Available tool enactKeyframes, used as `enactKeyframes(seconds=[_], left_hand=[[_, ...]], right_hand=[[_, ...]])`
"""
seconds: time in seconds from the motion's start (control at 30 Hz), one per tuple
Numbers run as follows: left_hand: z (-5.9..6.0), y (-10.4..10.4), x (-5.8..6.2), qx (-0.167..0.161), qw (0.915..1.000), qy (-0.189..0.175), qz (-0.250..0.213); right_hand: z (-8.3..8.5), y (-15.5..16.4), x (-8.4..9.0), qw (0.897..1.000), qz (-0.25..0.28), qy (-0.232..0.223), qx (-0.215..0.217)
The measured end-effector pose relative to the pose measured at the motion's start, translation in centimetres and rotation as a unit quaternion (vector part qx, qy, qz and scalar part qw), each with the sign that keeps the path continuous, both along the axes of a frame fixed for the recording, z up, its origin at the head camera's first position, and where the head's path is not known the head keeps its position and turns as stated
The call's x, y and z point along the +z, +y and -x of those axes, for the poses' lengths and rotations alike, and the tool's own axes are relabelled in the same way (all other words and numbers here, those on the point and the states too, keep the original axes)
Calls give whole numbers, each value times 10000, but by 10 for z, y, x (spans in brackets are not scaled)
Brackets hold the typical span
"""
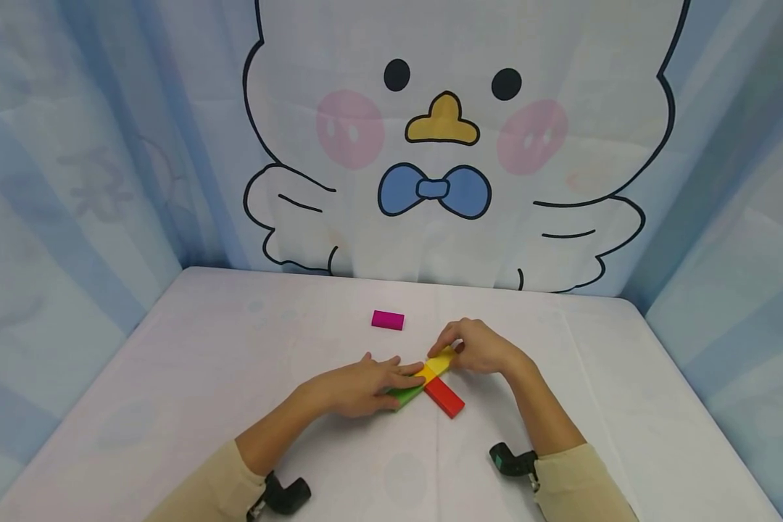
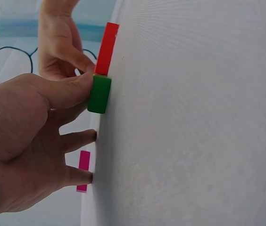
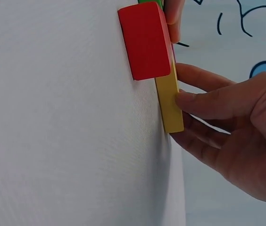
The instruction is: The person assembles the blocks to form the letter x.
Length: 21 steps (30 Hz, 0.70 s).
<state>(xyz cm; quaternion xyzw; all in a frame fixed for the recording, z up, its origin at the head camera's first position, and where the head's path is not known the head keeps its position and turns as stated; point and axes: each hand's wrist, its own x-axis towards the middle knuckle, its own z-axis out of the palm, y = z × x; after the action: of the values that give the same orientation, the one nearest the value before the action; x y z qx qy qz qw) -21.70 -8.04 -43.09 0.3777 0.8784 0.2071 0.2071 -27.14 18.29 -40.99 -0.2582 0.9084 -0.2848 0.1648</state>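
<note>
In the head view the left hand (image 1: 359,386) lies over most of the green block (image 1: 407,395), so only its near end shows, and the right hand (image 1: 479,348) covers the far end of the yellow block (image 1: 438,362). In the right wrist view the green block (image 3: 150,2) is cut off by the top edge, leaving a sliver. In the left wrist view the yellow block is hidden behind the left thumb, and fingers cover parts of the pink block (image 2: 83,167). Both sleeves run off the head view's bottom edge, and the grip of each hand's far fingertips cannot be told.
</note>
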Motion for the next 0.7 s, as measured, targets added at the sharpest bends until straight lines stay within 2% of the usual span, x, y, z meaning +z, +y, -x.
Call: enactKeyframes(seconds=[0.33,0.7], left_hand=[[1,0,0,-19,10000,-25,53],[0,-1,5,-6,10000,-23,-35]], right_hand=[[-1,1,1,9999,91,-54,45],[-3,3,4,9997,231,92,-28]])
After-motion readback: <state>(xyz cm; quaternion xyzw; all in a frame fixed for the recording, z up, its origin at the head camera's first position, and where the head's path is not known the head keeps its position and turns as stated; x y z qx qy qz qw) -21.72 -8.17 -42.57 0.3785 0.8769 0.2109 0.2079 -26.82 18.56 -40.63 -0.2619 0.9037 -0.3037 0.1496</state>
